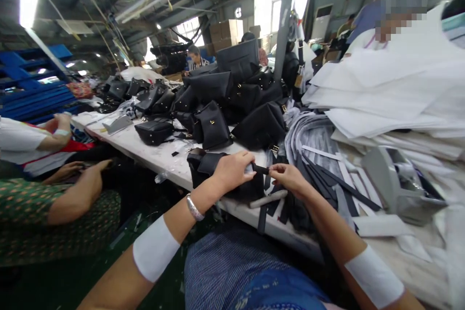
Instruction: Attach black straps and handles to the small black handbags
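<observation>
My left hand [235, 170] is closed over a black strap [260, 169] that sticks out from its fingers to the right. The other end of that strap is pinched between the fingertips of my right hand [289, 180]. Beneath and beside my left hand, a black handbag [201, 163] lies at the table's front edge; my hand and forearm hide part of it. A pale stick-like piece [268, 199] lies just below the strap. Which part of the bag the strap joins, I cannot tell.
Black handbags [214, 126] are heaped across the worktable [134, 144]. To the right lie wrapped strips [308, 131], a grey tape dispenser [392, 186] and stacked white sheets [392, 87]. Co-workers sit on the left, one in a green patterned sleeve [29, 203].
</observation>
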Demonstrator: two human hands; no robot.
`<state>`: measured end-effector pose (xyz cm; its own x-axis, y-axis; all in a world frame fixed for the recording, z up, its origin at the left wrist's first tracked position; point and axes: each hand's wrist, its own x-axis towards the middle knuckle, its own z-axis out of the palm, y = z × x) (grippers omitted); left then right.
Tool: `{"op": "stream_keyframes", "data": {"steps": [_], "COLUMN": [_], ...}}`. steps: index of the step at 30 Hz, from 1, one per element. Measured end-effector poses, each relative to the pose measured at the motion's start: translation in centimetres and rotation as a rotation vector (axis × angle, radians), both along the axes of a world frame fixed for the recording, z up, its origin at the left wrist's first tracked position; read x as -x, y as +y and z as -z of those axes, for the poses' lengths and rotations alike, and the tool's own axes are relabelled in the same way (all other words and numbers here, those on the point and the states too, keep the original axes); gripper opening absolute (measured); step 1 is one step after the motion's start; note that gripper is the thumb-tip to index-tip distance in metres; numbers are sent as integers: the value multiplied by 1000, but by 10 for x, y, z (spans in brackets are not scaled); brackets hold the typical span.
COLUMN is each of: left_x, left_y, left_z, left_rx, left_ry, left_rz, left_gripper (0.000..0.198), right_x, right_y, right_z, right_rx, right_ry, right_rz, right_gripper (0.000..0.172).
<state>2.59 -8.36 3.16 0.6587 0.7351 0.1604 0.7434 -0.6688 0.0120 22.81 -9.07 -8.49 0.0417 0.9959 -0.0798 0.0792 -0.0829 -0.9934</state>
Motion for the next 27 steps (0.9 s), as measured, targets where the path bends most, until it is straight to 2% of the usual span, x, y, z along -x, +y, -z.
{"op": "stream_keyframes", "data": {"steps": [3, 5, 8, 11, 13, 15, 17, 19, 24, 27], "left_x": [5, 7, 9, 11, 12, 13, 13, 13, 16, 18], "left_y": [-3, -5, -6, -8, -11, -18, -27, -37, -50, -48], "left_z": [0, 1, 3, 6, 7, 8, 8, 8, 11, 12], "left_rx": [40, 44, 55, 91, 114, 135, 147, 147, 224, 369], "left_ry": [-22, -47, -103, -170, -221, -263, -293, -322, -262, -200], "left_rz": [-34, -30, -10, -7, -10, -13, -28, -73, -333, -323], "left_gripper": [26, 25, 22, 20, 18, 19, 20, 23, 34, 34], "right_x": [-22, -34, -41, -27, -9, 10, 25, 33, 37, 38], "right_y": [-3, -7, -16, -26, -32, -36, -39, -40, -41, -42], "right_z": [18, 24, 21, 8, -3, -11, -15, -15, -8, -8], "right_rx": [11, 12, -39, -271, -482, -600, -593, -551, -552, -585], "right_ry": [-110, -228, -501, -698, -674, -577, -485, -416, -305, -262], "right_rz": [100, 133, 158, 254, 235, 121, 49, 36, -71, -101], "right_gripper": [12, 11, 6, 13, 20, 19, 12, 8, 6, 8]}}
